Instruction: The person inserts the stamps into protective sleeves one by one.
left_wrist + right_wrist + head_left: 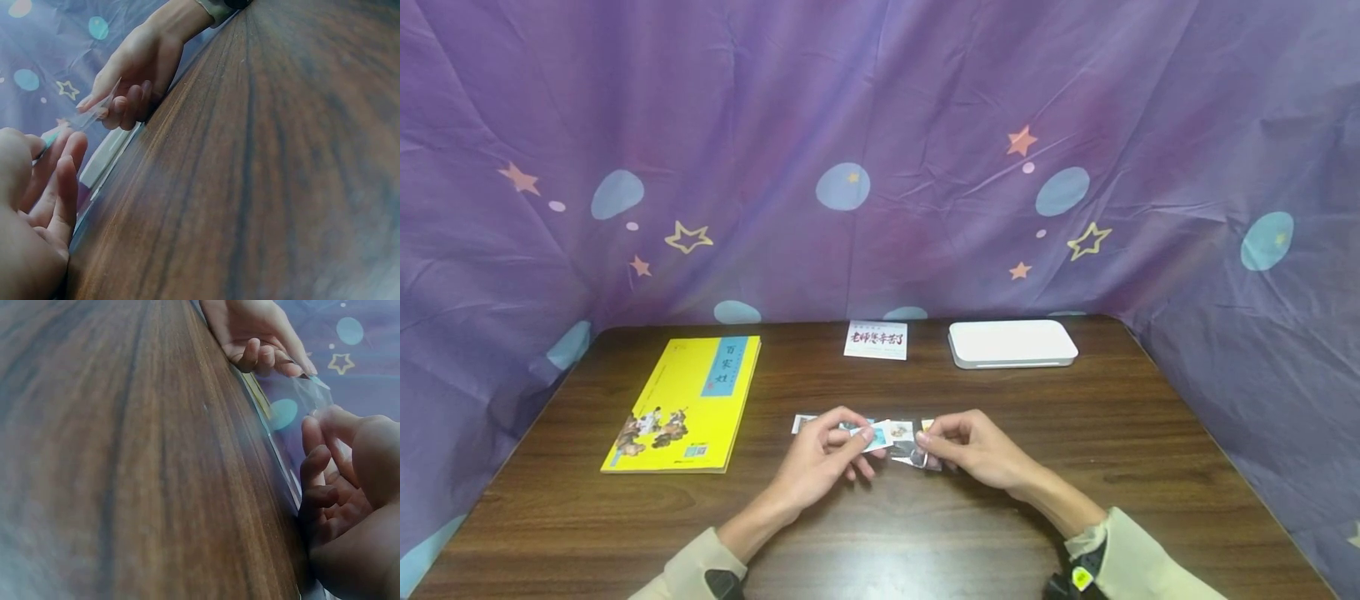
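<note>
Between thumb and fingers, my left hand (pixel 820 457) pinches a small stamp-like paper (pixel 876 437), teal with a white border. Opposite it, my right hand (pixel 985 452) pinches the edge of a small clear plastic sleeve (pixel 910 454). Both wrist views show the sleeve (pixel 90 115) stretching across the gap between the hands, above the tabletop. In the right wrist view, the sleeve (pixel 309 394) reaches the left fingertips and overlaps the teal paper. Small printed pieces (pixel 802 423) show behind the left hand, partly hidden by it.
A yellow book (pixel 688 417) lies at the left of the brown wooden table (pixel 880 525). At the back are a white card (pixel 876 341) with red writing and a white flat case (pixel 1012 343). A purple patterned curtain (pixel 925 225) hangs behind and at the sides.
</note>
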The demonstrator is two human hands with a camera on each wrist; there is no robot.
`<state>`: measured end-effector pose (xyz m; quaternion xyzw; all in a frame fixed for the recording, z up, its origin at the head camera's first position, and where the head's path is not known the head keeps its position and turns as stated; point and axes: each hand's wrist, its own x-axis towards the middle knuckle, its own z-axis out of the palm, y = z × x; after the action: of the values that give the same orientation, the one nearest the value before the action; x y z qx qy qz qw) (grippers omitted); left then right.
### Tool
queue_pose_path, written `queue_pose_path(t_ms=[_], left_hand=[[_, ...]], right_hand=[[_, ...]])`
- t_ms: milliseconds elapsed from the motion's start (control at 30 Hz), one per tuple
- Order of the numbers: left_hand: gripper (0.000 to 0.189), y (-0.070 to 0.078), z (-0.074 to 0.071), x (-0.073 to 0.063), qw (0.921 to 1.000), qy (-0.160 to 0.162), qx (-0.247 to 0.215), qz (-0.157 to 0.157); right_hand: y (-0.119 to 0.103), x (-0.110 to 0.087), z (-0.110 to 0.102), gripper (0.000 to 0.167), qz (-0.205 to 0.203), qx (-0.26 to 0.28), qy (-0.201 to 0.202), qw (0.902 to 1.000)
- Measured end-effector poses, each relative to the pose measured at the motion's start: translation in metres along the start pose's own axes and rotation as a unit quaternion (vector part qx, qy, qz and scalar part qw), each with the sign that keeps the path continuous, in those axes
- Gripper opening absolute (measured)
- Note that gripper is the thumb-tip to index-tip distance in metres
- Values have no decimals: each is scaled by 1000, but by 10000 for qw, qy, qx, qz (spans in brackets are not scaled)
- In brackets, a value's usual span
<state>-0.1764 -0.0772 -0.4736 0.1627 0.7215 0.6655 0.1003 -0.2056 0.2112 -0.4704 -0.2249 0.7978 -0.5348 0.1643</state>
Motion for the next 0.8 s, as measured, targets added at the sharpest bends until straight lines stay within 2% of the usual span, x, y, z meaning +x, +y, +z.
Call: queue_pose_path(t_ms=[100, 467, 800], left_hand=[[28, 0, 0, 0, 9999, -4, -131, 49], [28, -2, 0, 0, 10000, -38, -2, -33], [27, -1, 0, 0, 9999, -1, -94, -42]], right_hand=[[0, 0, 0, 25, 0, -46, -75, 10000], [-1, -1, 1, 26, -28, -137, -168, 9998], [0, -1, 0, 27, -71, -146, -212, 9996]])
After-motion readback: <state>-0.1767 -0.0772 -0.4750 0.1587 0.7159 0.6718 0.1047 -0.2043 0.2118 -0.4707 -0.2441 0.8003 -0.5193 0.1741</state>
